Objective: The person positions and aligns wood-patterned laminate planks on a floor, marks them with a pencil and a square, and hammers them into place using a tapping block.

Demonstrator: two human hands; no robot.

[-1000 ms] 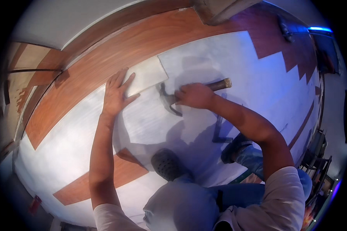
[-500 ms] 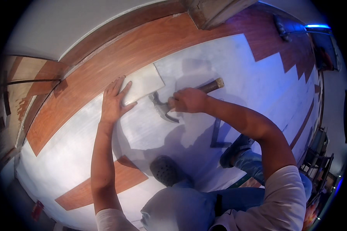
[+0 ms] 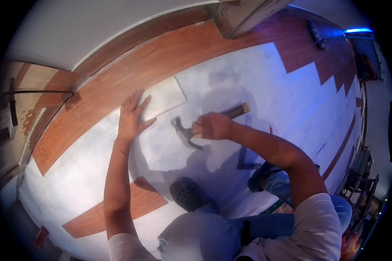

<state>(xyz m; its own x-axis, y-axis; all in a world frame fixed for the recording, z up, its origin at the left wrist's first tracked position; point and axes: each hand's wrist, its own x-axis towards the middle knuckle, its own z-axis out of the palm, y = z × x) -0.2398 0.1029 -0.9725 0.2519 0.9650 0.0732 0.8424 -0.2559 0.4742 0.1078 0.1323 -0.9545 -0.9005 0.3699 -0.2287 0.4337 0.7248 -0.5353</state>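
Observation:
My right hand [image 3: 212, 126] is closed round the handle of a claw hammer [image 3: 184, 132], its metal head hanging to the left and the handle's butt sticking out to the right. The head is a short gap away from a pale, off-white rectangular block [image 3: 165, 96]. That block lies against the edge of the reddish-brown floor planks [image 3: 130, 78]. With fingers spread, my left hand [image 3: 133, 115] presses on the block's left end and the plank edge.
White underlay [image 3: 231, 74] covers the floor. A loose plank [image 3: 117, 211] lies at the lower left. A dark metal square [image 3: 244, 161] and a red pencil [image 3: 271, 129] are beside my right forearm. My shoe [image 3: 187, 193] is below the hammer. A wooden post [image 3: 239, 19] stands behind.
My right hand has drawn the hammer slightly down and away from the block. My left hand stays on the block, and the red pencil has come into sight beside the forearm.

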